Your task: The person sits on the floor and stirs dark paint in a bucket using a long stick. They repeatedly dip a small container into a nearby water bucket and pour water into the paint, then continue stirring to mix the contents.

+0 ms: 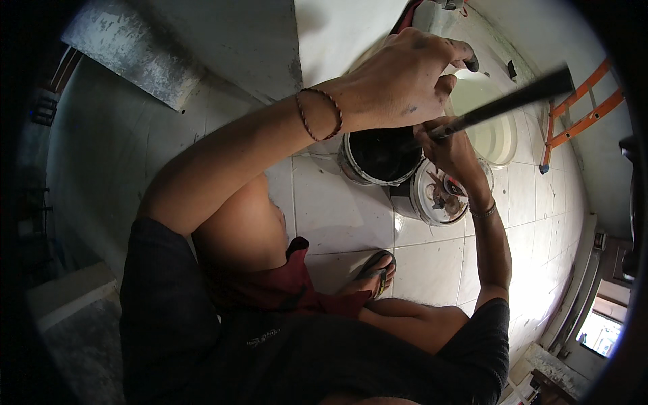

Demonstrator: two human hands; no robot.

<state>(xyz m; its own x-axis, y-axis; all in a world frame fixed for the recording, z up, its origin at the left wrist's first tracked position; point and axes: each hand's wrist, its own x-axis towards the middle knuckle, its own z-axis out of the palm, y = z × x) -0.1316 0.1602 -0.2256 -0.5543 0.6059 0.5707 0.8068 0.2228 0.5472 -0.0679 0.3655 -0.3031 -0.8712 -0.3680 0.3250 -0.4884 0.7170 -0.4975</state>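
Note:
My right hand (pixel 451 152) is wrapped round a long black rod (pixel 516 101). One end rises blurred toward the upper right, and the other runs down toward an open bucket (pixel 356 177) with a dark inside. My left hand (pixel 422 64) is above the rod and the bucket, fingers bent and apart, with nothing visible between thumb and forefinger. Dark stains mark its fingertips. Beside the open bucket, below my right hand, stands a lidded bucket (pixel 424 210) with small objects on its smeared lid. What the dark bucket holds cannot be made out.
A large pale green tub (pixel 506 152) stands behind my right hand. An orange ladder (pixel 580 125) leans at the far right. The floor is pale tile (pixel 324 216). My sandalled foot (pixel 378 270) is near the buckets. A pale wall panel (pixel 229 40) stands to the left.

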